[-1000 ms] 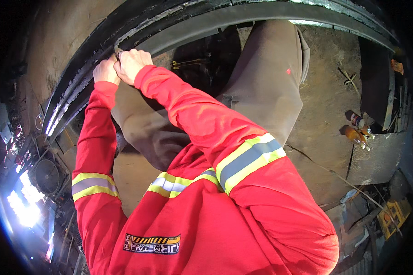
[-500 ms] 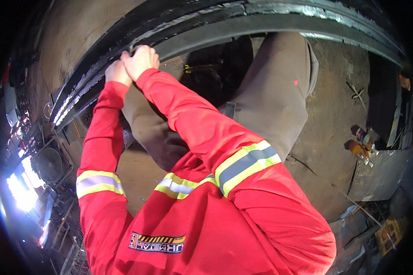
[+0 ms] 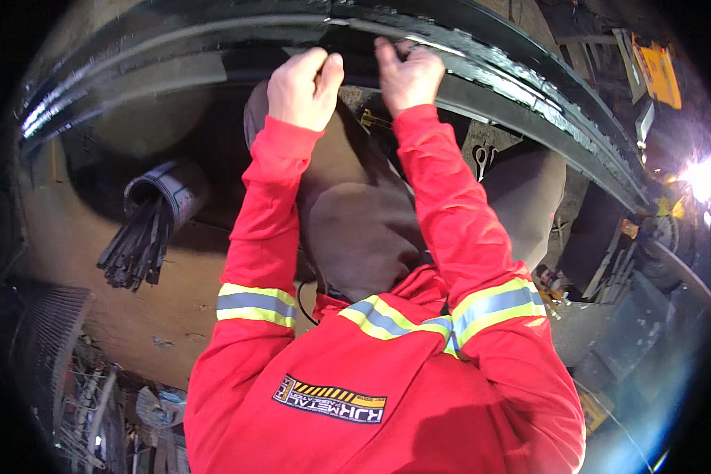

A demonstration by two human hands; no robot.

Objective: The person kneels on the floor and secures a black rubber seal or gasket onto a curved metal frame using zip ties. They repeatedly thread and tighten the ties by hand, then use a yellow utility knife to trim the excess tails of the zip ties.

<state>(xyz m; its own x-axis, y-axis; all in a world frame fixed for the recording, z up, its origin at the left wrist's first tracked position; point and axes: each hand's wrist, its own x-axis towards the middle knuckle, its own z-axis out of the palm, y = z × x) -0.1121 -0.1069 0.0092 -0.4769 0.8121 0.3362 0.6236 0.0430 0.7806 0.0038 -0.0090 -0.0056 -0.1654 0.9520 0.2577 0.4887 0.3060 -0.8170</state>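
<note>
A long dark metal length (image 3: 237,51) with several parallel ridges arcs across the top of the view, bent by the lens. My left hand (image 3: 302,88) is curled closed at its near edge, thumb upward; anything inside the fingers is hidden. To its right, my right hand (image 3: 411,75) reaches over the metal, its fingers bent and closed against the ridges. What those fingers grip cannot be made out. A gap of about one hand's width separates the two hands. Below them are my legs in brown trousers (image 3: 363,221).
A tipped round can (image 3: 183,189) filled with dark flat strips (image 3: 138,245) lies at left. Scissors (image 3: 482,160) and a yellow-handled tool (image 3: 375,119) lie beyond my legs. Bottles (image 3: 551,288) are at right, a yellow object (image 3: 660,75) far right, and a brilliant glare (image 3: 705,178) beyond.
My hands were together at the metal's left part; now they are apart and farther right along it. The view has swung left, bringing the can of strips into sight.
</note>
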